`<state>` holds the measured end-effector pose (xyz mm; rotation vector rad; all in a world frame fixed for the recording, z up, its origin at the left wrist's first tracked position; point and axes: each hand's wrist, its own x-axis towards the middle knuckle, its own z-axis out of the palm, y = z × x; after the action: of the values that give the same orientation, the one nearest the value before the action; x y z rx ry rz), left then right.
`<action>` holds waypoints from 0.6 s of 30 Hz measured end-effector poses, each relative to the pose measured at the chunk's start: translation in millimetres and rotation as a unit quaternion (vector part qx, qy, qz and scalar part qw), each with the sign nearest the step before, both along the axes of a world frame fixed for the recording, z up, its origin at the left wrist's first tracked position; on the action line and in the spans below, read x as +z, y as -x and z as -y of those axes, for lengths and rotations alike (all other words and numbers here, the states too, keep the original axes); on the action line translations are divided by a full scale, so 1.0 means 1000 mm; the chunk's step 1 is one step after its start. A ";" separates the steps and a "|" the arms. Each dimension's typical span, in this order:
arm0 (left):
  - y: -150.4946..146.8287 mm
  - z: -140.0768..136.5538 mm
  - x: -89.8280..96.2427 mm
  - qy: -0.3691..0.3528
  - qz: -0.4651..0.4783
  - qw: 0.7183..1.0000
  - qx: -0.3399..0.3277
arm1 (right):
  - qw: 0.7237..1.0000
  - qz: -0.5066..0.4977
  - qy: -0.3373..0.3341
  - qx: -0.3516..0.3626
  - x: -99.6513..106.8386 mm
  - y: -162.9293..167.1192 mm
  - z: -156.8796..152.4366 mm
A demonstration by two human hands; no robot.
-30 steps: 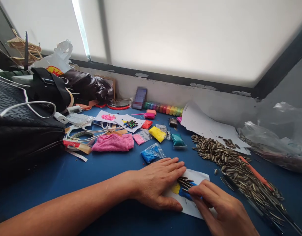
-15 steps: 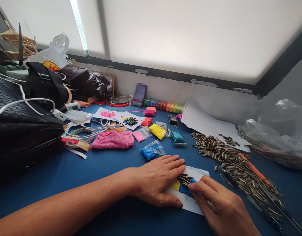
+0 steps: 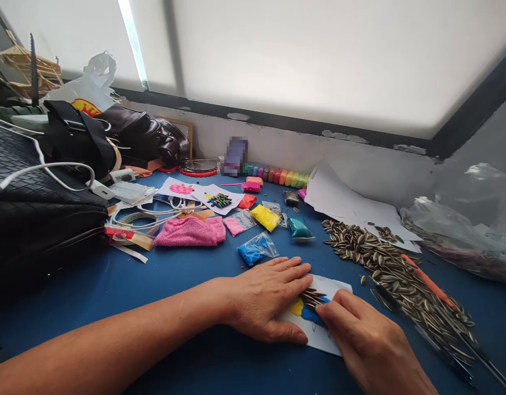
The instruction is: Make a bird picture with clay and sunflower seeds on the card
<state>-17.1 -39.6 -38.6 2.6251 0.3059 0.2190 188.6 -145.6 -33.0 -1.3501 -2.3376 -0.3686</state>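
My left hand (image 3: 273, 299) lies flat, palm down, on a white sheet of paper (image 3: 325, 343), fingers stretched out. On the paper is a flattened shape of yellow clay (image 3: 296, 307) and blue clay (image 3: 308, 314). Several striped sunflower seeds (image 3: 313, 298) stick out of the blue part in a tilted cluster. My right hand (image 3: 366, 334) is closed in a pinch at the right side of this cluster, its fingertips on a sunflower seed that they mostly hide.
A heap of sunflower seeds (image 3: 384, 269) lies to the right, with an orange-handled tool (image 3: 428, 281) on it. Beyond my hands are bags of blue clay (image 3: 253, 251), yellow clay (image 3: 265, 218) and teal clay (image 3: 300, 227). A pink cloth (image 3: 191, 231) and black bag (image 3: 43, 219) are left.
Both hands stay at almost the same place on the paper. My right fingertips remain pinched against the seed cluster. The whole view has shifted very slightly.
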 end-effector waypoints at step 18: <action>-0.001 -0.001 -0.002 -0.004 0.004 1.000 -0.001 | 1.000 0.014 0.022 -0.013 0.005 0.001 0.000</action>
<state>-16.0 -38.9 -40.2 2.6325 0.3014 0.2308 187.5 -145.8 -28.4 -1.4071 -2.3660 -0.3477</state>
